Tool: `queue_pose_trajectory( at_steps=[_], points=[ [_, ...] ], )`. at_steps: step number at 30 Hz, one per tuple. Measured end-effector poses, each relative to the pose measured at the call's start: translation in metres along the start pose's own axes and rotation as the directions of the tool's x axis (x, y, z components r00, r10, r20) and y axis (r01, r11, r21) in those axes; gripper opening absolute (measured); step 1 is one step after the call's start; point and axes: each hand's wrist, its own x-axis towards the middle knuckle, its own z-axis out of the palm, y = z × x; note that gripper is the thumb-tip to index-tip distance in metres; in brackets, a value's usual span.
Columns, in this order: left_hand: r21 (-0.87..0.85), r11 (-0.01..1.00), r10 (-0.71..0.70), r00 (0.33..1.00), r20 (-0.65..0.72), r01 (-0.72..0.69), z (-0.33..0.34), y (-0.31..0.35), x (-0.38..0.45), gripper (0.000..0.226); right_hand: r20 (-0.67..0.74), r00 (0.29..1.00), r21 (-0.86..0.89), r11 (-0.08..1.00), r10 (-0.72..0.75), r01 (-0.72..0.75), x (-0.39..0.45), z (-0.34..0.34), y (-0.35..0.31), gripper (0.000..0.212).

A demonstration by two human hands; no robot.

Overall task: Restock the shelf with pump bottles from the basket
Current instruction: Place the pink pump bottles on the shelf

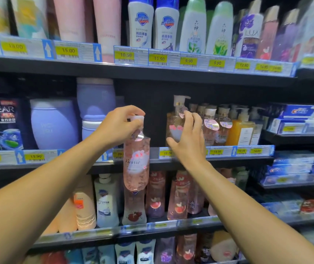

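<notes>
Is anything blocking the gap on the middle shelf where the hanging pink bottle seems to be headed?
Nothing visible. The left hand holds the pink bottle by its top, before the dark gap. The right hand touches the neighbouring pink bottle at the gap's right.

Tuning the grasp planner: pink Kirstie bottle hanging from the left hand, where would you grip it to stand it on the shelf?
Grip the pink Kirstie bottle round its mid-body, from the right. It hangs upright by its pump top, pinched by the left hand, so the tall body is free. The right hand is on the shelved pump bottle.
</notes>
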Motion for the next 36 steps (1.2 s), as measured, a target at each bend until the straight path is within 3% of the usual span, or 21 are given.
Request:
queue_pose_trajectory(
  at_steps=[4, 8, 11, 19, 24, 28, 31, 36],
  points=[
    [0.006, 1.0, -0.003, 1.0, -0.002, 0.003, 0.001, 0.003, -0.003, 0.017, -0.135, 0.968, -0.215, 0.96, -0.211, 0.179, -0.002, -0.011, -0.008, 0.081],
    [0.015, 1.0, 0.011, 1.0, 0.004, -0.011, 0.001, 0.005, -0.005, 0.019, 0.026, 0.934, -0.357, 0.869, -0.356, 0.342, 0.009, -0.016, -0.003, 0.074],
    [0.016, 1.0, 0.012, 1.0, 0.007, -0.012, 0.0, 0.005, -0.005, 0.019, 0.151, 0.923, -0.432, 0.817, -0.353, 0.383, 0.011, -0.013, 0.004, 0.071],
    [0.051, 0.999, 0.015, 1.0, 0.004, -0.016, 0.002, 0.009, -0.004, 0.02, 0.157, 0.927, -0.443, 0.815, -0.34, 0.374, 0.017, -0.005, 0.004, 0.074],
    [0.065, 0.998, 0.014, 1.0, 0.0, -0.014, 0.002, 0.008, -0.003, 0.019, 0.06, 0.926, -0.422, 0.831, -0.373, 0.362, 0.022, -0.001, 0.006, 0.069],
    [0.053, 0.999, 0.013, 1.0, -0.014, -0.012, 0.002, 0.007, -0.001, 0.018, -0.015, 0.987, -0.22, 0.964, -0.157, 0.15, 0.021, -0.006, 0.007, 0.067],
    [0.057, 0.998, 0.015, 1.0, -0.004, -0.014, 0.004, 0.009, -0.002, 0.018, 0.018, 0.993, -0.134, 0.984, -0.116, 0.117, 0.02, -0.008, 0.0, 0.068],
    [0.078, 0.996, 0.042, 0.999, 0.015, -0.043, 0.006, 0.013, -0.003, 0.018, 0.053, 0.995, -0.222, 0.971, -0.079, 0.089, 0.027, -0.005, -0.015, 0.065]
  ],
)
